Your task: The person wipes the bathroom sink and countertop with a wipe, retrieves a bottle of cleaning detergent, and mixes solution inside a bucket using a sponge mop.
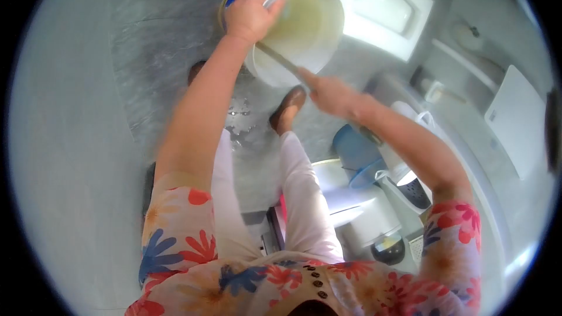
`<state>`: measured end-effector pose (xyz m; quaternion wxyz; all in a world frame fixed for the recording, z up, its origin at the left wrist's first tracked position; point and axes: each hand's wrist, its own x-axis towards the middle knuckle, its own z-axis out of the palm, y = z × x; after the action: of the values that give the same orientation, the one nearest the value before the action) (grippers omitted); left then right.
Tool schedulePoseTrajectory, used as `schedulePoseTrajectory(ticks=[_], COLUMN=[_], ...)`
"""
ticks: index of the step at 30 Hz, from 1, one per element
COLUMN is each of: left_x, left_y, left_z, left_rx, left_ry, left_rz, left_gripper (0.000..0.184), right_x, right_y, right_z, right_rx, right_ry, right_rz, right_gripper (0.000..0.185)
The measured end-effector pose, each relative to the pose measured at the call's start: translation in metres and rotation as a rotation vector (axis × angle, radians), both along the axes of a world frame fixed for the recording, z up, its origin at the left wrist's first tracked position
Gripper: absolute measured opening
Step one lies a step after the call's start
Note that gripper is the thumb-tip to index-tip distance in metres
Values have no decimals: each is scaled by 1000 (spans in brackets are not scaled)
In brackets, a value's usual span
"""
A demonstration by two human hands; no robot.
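A large white bucket [313, 29] with a blue and yellow label is tilted above the grey floor, its open mouth facing right and toward me. My left hand [252, 16] grips its rim at the upper left. The inside looks pale and yellowish. My right hand [332, 95] is closed round a thin stick [278, 58], whose far end reaches the bucket's near rim by my left wrist. The stick's other end shows below my right forearm. Whether the stick's tip goes inside the bucket is hard to tell.
A white squat toilet [383, 6] lies at the upper right. Beside my right leg are a blue bucket [357, 151], a white bin [372, 222] and a black perforated basket [414, 193]. Water wets the floor [240, 111] near my shoes.
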<state>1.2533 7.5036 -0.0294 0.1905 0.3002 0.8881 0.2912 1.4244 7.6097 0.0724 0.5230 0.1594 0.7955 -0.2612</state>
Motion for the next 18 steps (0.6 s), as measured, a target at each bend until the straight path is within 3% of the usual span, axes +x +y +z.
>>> schedulePoseTrajectory(ticks=[2, 5, 6, 9, 12, 15, 18], left_x=[3, -4, -1, 0, 15, 15, 15], left_y=[-8, -20, -19, -21, -13, -22, -28], left_z=[-8, -11, -15, -9, -11, -4, -15], left_rx=[2, -41, -21, -25, -46, -32, -71], left_ry=[0, -177, -169, -142, -112, -108, -78], left_rz=[-31, 132, 184, 150, 96, -8, 69], left_gripper=[40, 39, 38, 38, 38, 39, 35], right_x=[-17, -7, 5, 22, 12, -9, 36], right_y=[20, 58, 51, 13, -16, 30, 58], right_z=[5, -12, -15, 4, 28, 6, -26], right_rx=[-8, 125, 211, 96, -131, -4, 182], right_ry=[104, 118, -119, -269, -57, 32, -9], right_rz=[-45, -51, 20, -102, -62, -110, -23], right_gripper=[62, 63, 62, 58, 57, 57, 56])
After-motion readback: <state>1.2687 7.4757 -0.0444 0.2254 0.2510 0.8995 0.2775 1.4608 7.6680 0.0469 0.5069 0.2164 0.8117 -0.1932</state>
